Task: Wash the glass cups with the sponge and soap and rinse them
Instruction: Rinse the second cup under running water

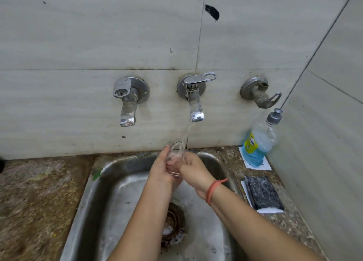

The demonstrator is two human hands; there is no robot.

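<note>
The left hand [162, 168] and the right hand [193, 170] meet over the sink [98, 182], and both are clamped on one glass cup [174, 158]. The left hand's fingers curl round its left side and the right hand's round its right, so the cup sits between the two palms, tilted with its mouth upward and away from the person. A stream of water [185, 135] falls into the cup from the middle tap [194, 103], which is straight above the grip on the tiled wall [78, 44]. Another tap [127, 103] is above and to the left of the grip, and a third, duller one [261, 93] is above and to the right. Below the grip, in the wet sink floor, lies the drain [172, 221]. To the right of the grip, on the speckled tabletop [39, 192], a soap bottle [259, 142] of blue liquid stands against the wall. A dark, foamy sponge [263, 193] lies nearer the person than the bottle. An orange band [213, 189] circles the right wrist.
</note>
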